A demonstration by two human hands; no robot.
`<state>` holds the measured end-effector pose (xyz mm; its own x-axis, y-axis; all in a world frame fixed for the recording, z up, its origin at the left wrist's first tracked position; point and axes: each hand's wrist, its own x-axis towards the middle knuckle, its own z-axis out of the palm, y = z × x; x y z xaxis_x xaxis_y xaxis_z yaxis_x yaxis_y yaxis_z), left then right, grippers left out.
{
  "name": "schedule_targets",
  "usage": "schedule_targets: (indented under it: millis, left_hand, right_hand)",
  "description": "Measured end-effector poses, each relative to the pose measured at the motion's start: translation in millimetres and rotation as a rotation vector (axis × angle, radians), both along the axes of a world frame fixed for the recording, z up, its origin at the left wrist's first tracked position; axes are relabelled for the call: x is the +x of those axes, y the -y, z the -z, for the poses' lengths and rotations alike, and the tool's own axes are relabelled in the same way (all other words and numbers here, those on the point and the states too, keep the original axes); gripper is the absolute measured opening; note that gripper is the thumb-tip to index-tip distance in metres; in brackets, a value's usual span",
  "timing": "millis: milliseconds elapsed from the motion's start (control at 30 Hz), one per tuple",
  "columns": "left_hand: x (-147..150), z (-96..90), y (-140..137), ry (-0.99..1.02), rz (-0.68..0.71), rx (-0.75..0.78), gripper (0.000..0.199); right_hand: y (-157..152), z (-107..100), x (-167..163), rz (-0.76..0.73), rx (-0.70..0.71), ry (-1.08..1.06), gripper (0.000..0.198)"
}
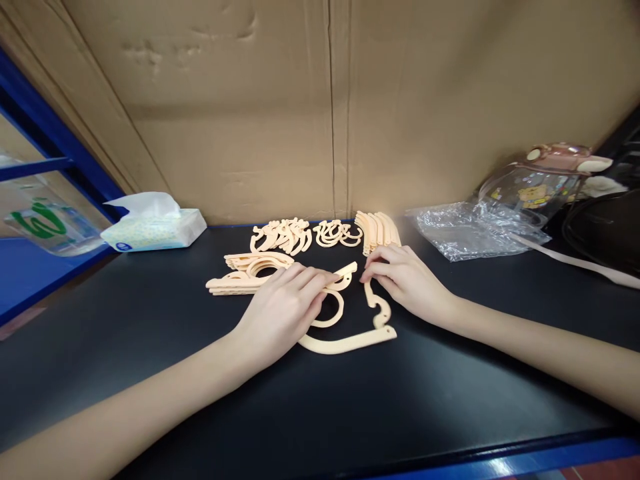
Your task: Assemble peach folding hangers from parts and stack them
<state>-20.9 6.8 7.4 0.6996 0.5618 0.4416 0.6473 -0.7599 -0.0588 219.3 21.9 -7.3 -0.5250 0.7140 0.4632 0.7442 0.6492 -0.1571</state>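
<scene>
My left hand [287, 307] is closed, thumb and fingers pinching a peach plastic hanger arm [347, 272] with a small hole near its end. Below those fingers a ring-shaped hanger part [336, 313] shows, partly covered by the hand. A longer curved hanger arm [350, 343] lies on the table in front, its left end hidden behind my left hand. My right hand [407, 280] pinches the upper end of a small hook-shaped hanger piece [383, 312], whose lower end is close to the long arm's right tip; whether they touch I cannot tell.
Stacked hanger parts [233, 287] lie left of my hands. Behind are piles of notched pieces [283, 235], hooks [333, 233] and curved arms [379, 230]. A tissue pack [155, 230] stands back left; a clear plastic bag [460, 230] and a transparent bottle [537, 190] are at right.
</scene>
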Motion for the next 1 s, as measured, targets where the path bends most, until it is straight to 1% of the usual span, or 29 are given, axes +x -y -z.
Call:
schedule_targets:
  millis: [200, 333, 433, 500, 633, 800, 900, 1000]
  left_hand:
    - [-3.8, 2.3, -3.5, -0.008, -0.002, -0.014, 0.024]
    - [-6.3, 2.7, -4.0, -0.004, 0.012, -0.011, 0.022]
    - [-7.3, 1.3, -3.9, -0.02, 0.02, 0.021, 0.024]
    - [-7.6, -0.1, -4.1, -0.036, 0.006, 0.044, 0.023]
    - [-8.4, -2.5, -5.2, -0.113, -0.024, 0.109, 0.018]
    - [-9.1, -4.1, -6.5, -0.172, -0.032, 0.142, 0.016]
    - [-9.3, -4.5, -7.6, -0.195, -0.023, 0.122, 0.017]
    - [-10.2, -4.4, -8.6, -0.205, -0.036, 0.104, 0.018]
  right_hand:
    - [-0.8, 0.1, -0.4, 0.0, -0.057, -0.093, 0.018]
    - [1.9, -1.3, -4.1, 0.039, -0.111, -0.074, 0.016]
    - [3.8, -1.9, -5.3, 0.059, -0.105, -0.011, 0.019]
    - [3.7, -1.7, -4.9, 0.049, -0.089, 0.01, 0.019]
    - [1.9, -1.0, -3.4, 0.012, -0.09, -0.03, 0.009]
    - [0.1, 0.2, -1.6, -0.009, -0.116, -0.088, 0.007]
    - [-0.9, 1.5, 0.0, 0.036, -0.191, -0.105, 0.01]
    - [-1.3, 2.5, 1.1, 0.143, -0.28, -0.088, 0.013]
